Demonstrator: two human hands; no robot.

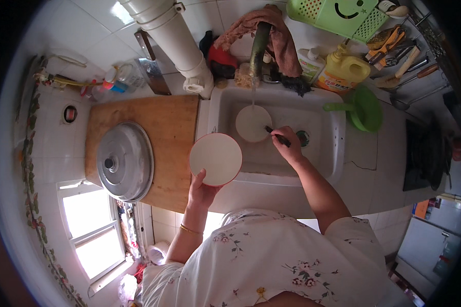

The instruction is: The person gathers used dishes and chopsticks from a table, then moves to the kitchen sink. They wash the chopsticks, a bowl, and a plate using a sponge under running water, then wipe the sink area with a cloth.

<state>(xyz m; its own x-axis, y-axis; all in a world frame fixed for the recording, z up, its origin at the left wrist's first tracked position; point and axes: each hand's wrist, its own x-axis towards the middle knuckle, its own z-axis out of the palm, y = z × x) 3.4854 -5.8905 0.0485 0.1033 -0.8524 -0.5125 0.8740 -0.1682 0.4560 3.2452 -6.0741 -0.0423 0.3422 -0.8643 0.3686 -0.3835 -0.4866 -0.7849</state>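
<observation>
My left hand (204, 188) grips a white bowl with a red rim (216, 159) by its near edge, thumb on the inside, over the left front corner of the sink (253, 178). A second white bowl (249, 128) stands in the sink, and water (253, 96) runs into it from the faucet (259, 50). My right hand (286, 142) is closed around a dark handle-like object (280, 138), its tip over the right side of the bowl in the sink. What kind of tool it is cannot be told.
On the left, a metal pot lid (126, 161) lies on a wooden board (173, 153). A cleaver (155, 76) leans behind it by a white pipe (173, 38). Right of the sink are a green plastic ladle (365, 109), a yellow detergent jug (342, 71) and a black stove (422, 153).
</observation>
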